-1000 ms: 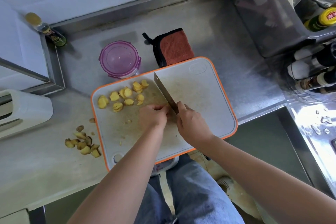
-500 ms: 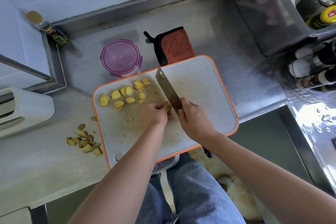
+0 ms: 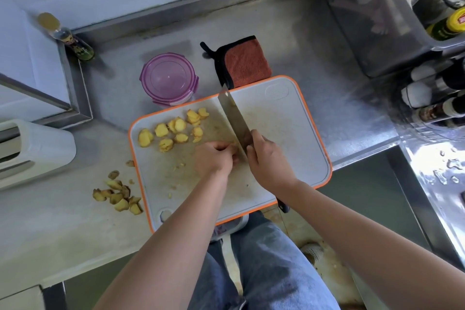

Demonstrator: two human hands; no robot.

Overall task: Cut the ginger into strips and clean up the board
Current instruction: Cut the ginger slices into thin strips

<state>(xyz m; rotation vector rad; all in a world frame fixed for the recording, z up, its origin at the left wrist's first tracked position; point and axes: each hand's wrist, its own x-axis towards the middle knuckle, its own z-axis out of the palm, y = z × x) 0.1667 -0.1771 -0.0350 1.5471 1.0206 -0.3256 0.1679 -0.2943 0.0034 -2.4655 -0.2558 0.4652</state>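
A white cutting board with an orange rim [image 3: 297, 118] lies on the steel counter. Several yellow ginger slices [image 3: 173, 128] are spread over its far left part. My right hand [image 3: 269, 158] grips a cleaver [image 3: 235, 118] whose blade runs away from me across the board's middle. My left hand [image 3: 214, 158] sits just left of the blade with fingers curled down over a ginger piece that is mostly hidden beneath them.
Ginger peelings [image 3: 118, 194] lie on the counter left of the board. A purple lidded container [image 3: 168, 78] and an orange cloth [image 3: 244, 63] sit behind the board. A white appliance [image 3: 32, 151] stands at left, bottles [image 3: 432, 98] and a dish rack [image 3: 377, 15] at right.
The cleaver's blade has lifted and shifted slightly between frames while my left hand stayed curled beside it; the ginger slices stay in place.
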